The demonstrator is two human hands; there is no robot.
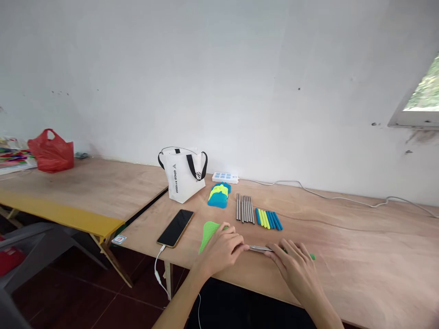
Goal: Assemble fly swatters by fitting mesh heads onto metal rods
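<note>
My left hand (221, 249) rests on the wooden table (360, 246), its fingers curled and pinching one end of a thin metal rod (259, 248). My right hand (297, 265) lies over the rod's other end, where a green handle (311, 256) sticks out past the fingers. A flat green mesh piece (208, 234) lies under and to the left of my left hand. Behind the hands lie a row of several grey metal rods (245, 208) and a row of yellow and blue handles (269, 219).
A black phone (175, 227) with a white cable lies at the left. Further back stand a white tote bag (183, 176), a blue and yellow stack (218, 195) and a white power strip (225, 177). A red plastic bag (51, 151) sits on the neighbouring table.
</note>
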